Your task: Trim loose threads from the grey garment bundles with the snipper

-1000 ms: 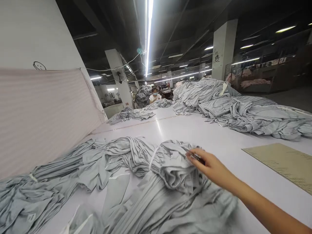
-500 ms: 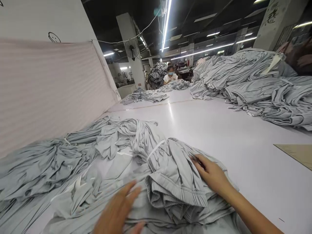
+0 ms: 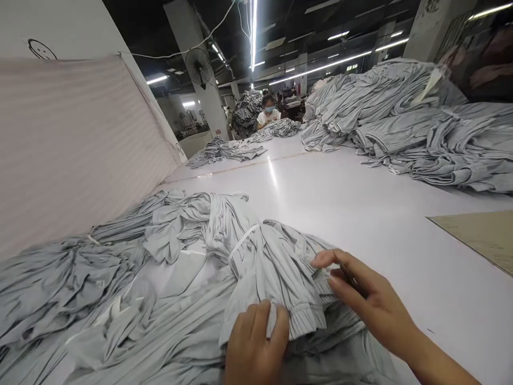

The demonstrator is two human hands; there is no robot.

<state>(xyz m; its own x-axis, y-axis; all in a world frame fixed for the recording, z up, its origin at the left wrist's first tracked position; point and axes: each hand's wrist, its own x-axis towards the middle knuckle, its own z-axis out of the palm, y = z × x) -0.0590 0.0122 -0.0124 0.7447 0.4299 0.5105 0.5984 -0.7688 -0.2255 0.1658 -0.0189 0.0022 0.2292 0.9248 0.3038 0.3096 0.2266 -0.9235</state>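
A bundle of light grey garments [image 3: 276, 267] with gathered elastic waistbands lies in front of me, bound round by a white strip [image 3: 243, 241]. My left hand [image 3: 258, 342] grips the near edge of the top garment by its waistband [image 3: 306, 319], thumb and fingers pinched on the cloth. Just right of the bundle is my right hand [image 3: 368, 299], index finger and thumb parted near the folds. Its other fingers curl in around a dark, slim thing that is mostly hidden. More grey cloth [image 3: 172, 331] spreads beneath and to the left.
Darker grey garments [image 3: 72, 283] lie on the left by a pink hanging cloth [image 3: 80, 149]. A tall garment heap [image 3: 393, 112] stands at the back right of the white table [image 3: 340, 198]. A tan sheet [image 3: 481, 235] lies right. A masked person [image 3: 268, 113] sits beyond the far end.
My left hand has moved right onto the waistband and closed on it. My right hand has lifted back from the bundle's side, with thumb and index finger parting. The view has shifted slightly.
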